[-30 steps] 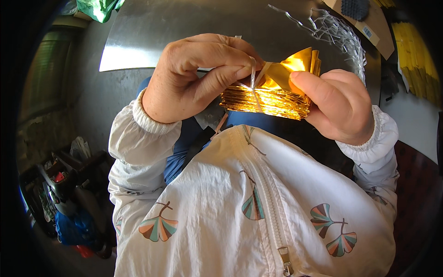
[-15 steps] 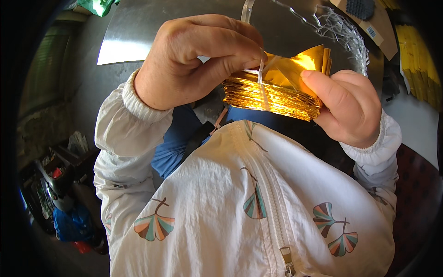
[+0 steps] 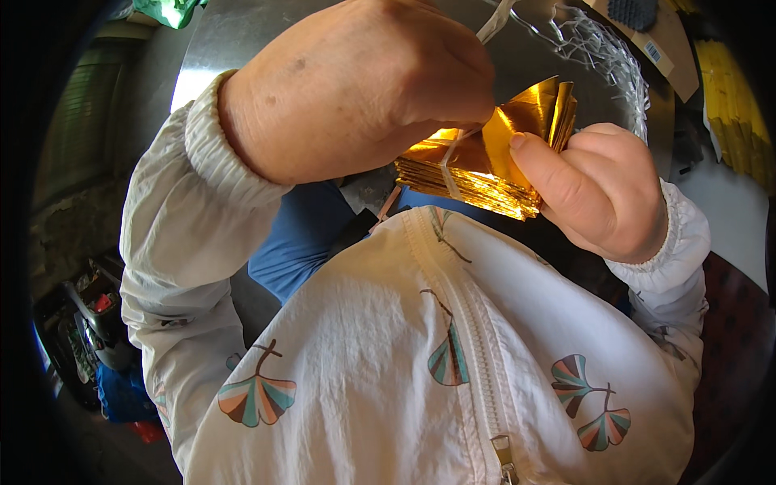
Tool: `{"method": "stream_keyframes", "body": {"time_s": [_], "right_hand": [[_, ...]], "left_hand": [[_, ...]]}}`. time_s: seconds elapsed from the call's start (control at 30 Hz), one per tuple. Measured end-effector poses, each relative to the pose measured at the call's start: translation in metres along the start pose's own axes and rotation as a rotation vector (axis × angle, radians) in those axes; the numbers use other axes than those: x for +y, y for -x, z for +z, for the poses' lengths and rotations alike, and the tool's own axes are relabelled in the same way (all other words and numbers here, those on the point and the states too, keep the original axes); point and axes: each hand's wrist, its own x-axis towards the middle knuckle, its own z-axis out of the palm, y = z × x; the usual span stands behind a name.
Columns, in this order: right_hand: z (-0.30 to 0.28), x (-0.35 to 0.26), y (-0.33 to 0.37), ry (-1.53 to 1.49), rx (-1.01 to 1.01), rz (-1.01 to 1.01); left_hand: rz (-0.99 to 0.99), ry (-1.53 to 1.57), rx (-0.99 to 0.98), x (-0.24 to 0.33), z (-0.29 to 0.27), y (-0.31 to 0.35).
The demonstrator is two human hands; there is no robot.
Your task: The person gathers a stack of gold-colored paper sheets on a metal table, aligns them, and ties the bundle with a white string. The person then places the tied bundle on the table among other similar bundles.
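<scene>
While your right hand clamps the stack of gold foil sheets from its right side, thumb lying across the top sheet and fingers curled beneath, your left hand is closed in a fist just above the stack's left end. That fist pinches a pale plastic strap, which runs down over the stack's front edge as a band and also comes out of the top of your fist toward the upper rim of the view. The stack sits in the air close to your chest, above the zip of your white jacket with fan-leaf prints, tilted so that its far corner points up. Behind your hands lies a grey metal table, with a tangle of clear strings near its far right edge. A pile of yellow sheets rests at far right, well apart from the stack.
</scene>
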Motion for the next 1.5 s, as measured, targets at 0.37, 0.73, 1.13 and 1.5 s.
{"method": "stream_keyframes", "body": {"time_s": [0.37, 0.73, 1.13, 1.5], "right_hand": [[0.002, -0.002, 0.000, -0.089, -0.004, -0.016], [0.003, -0.004, 0.006, -0.223, 0.018, 0.156], [0.002, -0.007, 0.016, -0.159, 0.051, 0.190], [0.008, -0.009, 0.013, -0.306, 0.146, 0.190]], "left_hand": [[-0.071, 0.364, -0.215, -0.006, -0.007, -0.013], [-0.103, 0.696, -0.100, -0.007, 0.004, -0.015], [-0.061, 0.429, -0.023, -0.009, 0.005, -0.011], [-0.066, 0.414, 0.087, 0.000, 0.022, 0.009]]}}
